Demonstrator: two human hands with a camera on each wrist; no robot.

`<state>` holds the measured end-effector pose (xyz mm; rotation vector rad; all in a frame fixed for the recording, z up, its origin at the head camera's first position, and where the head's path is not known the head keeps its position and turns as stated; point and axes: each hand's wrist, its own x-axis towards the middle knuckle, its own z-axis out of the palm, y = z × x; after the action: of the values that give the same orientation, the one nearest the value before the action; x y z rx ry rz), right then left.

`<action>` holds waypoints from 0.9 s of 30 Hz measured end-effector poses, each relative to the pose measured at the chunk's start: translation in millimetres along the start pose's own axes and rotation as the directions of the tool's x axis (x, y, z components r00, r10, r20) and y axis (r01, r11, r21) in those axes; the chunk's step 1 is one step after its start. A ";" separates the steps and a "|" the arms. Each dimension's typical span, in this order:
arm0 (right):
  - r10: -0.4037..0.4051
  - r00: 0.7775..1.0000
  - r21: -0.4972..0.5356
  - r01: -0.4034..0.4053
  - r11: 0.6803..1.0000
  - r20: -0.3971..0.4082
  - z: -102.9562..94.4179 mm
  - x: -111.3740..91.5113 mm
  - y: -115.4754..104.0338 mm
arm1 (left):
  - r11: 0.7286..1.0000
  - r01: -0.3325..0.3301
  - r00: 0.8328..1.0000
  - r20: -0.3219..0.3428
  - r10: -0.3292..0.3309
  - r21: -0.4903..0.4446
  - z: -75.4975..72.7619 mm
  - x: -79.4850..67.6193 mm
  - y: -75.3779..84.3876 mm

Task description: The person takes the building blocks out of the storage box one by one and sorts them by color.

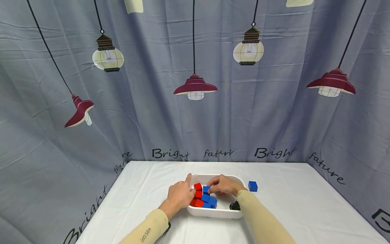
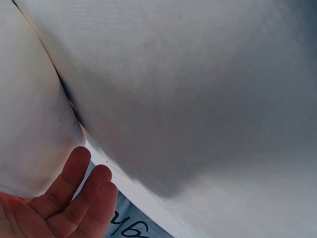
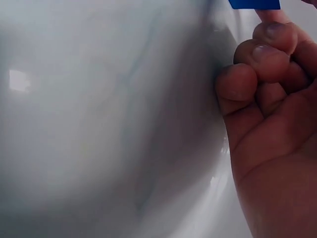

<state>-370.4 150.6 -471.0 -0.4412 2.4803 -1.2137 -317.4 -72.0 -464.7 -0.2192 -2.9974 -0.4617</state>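
A white plastic tub (image 1: 213, 212) stands on the table with red blocks (image 1: 198, 194) along its left side and blue blocks (image 1: 212, 202) beside them. My left hand (image 1: 179, 194) holds the tub's left wall, thumb over the rim and index finger stretched along the outside. In the left wrist view, three loosely bent fingers (image 2: 101, 198) show by the outer wall. Inside the tub, my right hand (image 1: 224, 185) pinches a blue block (image 1: 206, 189) at the far end of the blue group. The right wrist view shows only this block's edge (image 3: 255, 4), above curled fingers.
One more blue block (image 1: 253, 186) lies on the white-covered table (image 1: 289, 200), just right of the tub. A black wrist device (image 1: 234, 205) sits under the right sleeve, over the tub's near right corner. A grey curtain (image 1: 195, 128) hangs behind the table.
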 end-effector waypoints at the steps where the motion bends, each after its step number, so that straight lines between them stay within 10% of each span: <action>1: 0.002 1.000 -0.004 -0.002 1.000 -0.004 0.2 0.2 -0.3 | 1.000 0.003 1.000 0.002 -0.003 -0.003 -0.1 -0.1 0.1; 27: -0.051 0.997 -0.184 0.040 0.982 -0.055 -8.8 -1.9 -17.8 | 1.000 0.001 1.000 -0.005 -0.001 -0.015 2.5 -0.8 -1.9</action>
<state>-370.3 147.1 -451.3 -0.5183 2.6588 -1.0337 -317.1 -73.2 -467.7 -0.2182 -2.9906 -0.4836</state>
